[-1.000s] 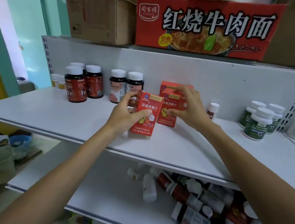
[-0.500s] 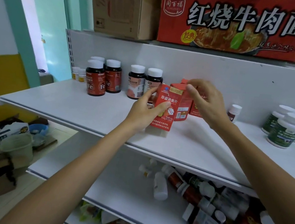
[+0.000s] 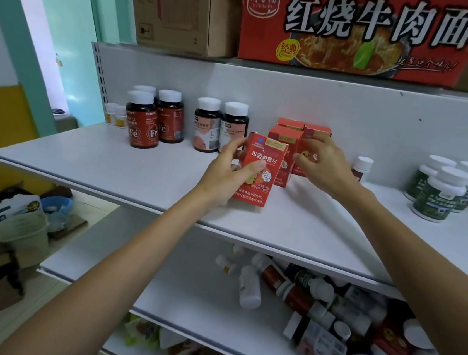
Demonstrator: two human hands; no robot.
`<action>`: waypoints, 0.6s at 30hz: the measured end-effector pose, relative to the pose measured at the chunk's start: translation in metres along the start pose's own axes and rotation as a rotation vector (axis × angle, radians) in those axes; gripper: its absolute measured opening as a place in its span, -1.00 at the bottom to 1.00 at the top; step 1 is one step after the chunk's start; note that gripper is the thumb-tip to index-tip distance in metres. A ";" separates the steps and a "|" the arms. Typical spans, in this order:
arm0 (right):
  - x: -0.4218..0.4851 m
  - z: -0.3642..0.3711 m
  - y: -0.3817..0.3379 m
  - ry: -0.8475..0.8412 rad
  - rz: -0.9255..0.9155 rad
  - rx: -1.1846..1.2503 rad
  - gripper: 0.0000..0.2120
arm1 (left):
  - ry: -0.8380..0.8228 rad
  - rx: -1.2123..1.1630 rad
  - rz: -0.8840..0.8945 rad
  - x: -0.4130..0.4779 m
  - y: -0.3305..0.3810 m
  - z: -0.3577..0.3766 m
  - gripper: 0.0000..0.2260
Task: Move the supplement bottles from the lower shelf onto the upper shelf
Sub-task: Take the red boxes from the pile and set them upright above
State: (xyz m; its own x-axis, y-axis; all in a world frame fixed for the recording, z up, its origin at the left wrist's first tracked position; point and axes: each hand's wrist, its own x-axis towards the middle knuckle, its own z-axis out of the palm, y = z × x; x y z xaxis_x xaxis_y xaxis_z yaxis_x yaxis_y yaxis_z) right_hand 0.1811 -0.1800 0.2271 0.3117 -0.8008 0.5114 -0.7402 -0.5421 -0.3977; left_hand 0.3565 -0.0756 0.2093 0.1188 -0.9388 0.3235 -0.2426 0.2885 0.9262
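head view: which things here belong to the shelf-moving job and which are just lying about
Job: left hand gripping red box; right hand; jumbled bottles on lower shelf; upper shelf; Fe bottles standing there.
Lying about: noodle carton, brown carton, floor bin.

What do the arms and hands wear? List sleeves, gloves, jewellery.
Nothing shows. The left arm and right arm are bare to the frame edge, with no sleeves. The left hand and right hand have no gloves; no watch, bracelet or ring is visible.
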 end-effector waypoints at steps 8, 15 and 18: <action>-0.029 -0.033 -0.025 -0.020 -0.091 0.482 -0.65 | -0.040 -0.034 0.057 0.001 0.004 0.018 -0.52; -0.041 -0.058 -0.011 -0.224 -0.078 0.723 -0.52 | -0.073 0.154 0.177 -0.004 0.016 0.034 -0.44; -0.040 -0.068 0.006 -0.135 -0.021 0.677 -0.62 | -0.127 0.456 0.268 -0.008 0.010 0.029 -0.63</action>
State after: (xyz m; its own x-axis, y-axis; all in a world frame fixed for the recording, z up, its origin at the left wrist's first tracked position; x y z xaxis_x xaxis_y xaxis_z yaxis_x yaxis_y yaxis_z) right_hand 0.1239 -0.1337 0.2565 0.4259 -0.7893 0.4423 -0.2118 -0.5623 -0.7993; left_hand 0.3253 -0.0711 0.2106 -0.1157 -0.8669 0.4848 -0.6448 0.4368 0.6272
